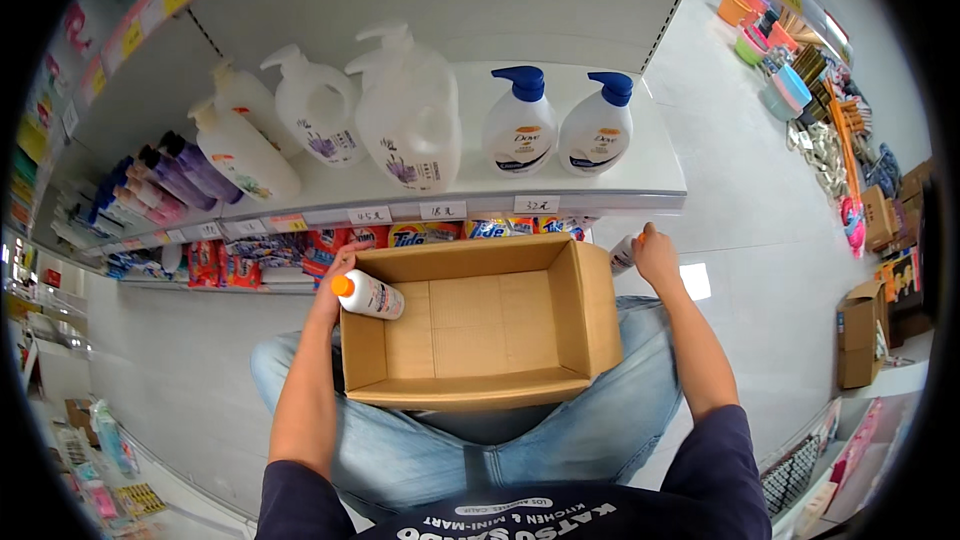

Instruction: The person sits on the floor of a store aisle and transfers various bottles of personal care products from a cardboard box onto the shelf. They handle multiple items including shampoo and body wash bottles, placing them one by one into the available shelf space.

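Note:
An uncovered cardboard box point(469, 330) rests across my lap. In its back left corner leans a white plastic bottle point(375, 295) with an orange cap. My left hand point(337, 281) grips the box's left side near that corner, its fingers partly hidden by the cardboard. To the right of the box, my right hand point(654, 259) holds a second white bottle point(622, 255) by its orange cap end. The box's flap covers part of this bottle.
Ahead is a white shelf point(472, 184) bearing Dove pump bottles point(521, 127), large white pump jugs point(412, 120) and purple bottles point(199, 172). Bagged Tide detergent point(409, 235) lies on the lower shelf. Cardboard boxes point(861, 337) and plastic basins point(787, 90) stand along the right side.

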The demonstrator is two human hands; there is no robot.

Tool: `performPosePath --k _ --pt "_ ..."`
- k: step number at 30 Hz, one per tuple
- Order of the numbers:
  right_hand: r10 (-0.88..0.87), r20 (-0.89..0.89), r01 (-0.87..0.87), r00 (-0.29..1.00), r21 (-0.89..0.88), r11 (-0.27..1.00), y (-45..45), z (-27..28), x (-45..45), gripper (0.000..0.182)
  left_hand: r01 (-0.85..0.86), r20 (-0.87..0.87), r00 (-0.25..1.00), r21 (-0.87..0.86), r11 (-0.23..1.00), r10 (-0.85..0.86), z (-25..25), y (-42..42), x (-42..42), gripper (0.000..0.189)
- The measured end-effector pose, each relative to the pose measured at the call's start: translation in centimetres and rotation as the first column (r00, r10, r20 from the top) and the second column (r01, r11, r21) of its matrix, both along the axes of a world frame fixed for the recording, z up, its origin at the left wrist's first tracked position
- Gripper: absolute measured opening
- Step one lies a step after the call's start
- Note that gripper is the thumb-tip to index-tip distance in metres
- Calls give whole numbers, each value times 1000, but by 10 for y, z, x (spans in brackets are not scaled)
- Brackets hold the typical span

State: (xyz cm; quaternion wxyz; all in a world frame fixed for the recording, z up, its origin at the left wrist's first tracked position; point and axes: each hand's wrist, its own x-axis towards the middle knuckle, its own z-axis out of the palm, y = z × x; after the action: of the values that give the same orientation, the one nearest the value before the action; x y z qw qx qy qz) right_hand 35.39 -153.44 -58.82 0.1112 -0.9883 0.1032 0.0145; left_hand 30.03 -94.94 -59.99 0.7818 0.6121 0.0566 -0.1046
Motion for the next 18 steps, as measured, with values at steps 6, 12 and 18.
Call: performPosePath --k 6,12,18 --pt "216 255 -215 942 -31 976 38 197 -92 19 4 91 996 -9 1000 -3 -20 11 2 40" --pt "380 479 -458 791 51 888 108 323 -130 27 7 78 997 -121 993 2 -21 0 5 39" --pt "675 356 -733 647 47 678 211 273 -94 31 -21 59 998 -201 979 34 -19 -3 2 37"
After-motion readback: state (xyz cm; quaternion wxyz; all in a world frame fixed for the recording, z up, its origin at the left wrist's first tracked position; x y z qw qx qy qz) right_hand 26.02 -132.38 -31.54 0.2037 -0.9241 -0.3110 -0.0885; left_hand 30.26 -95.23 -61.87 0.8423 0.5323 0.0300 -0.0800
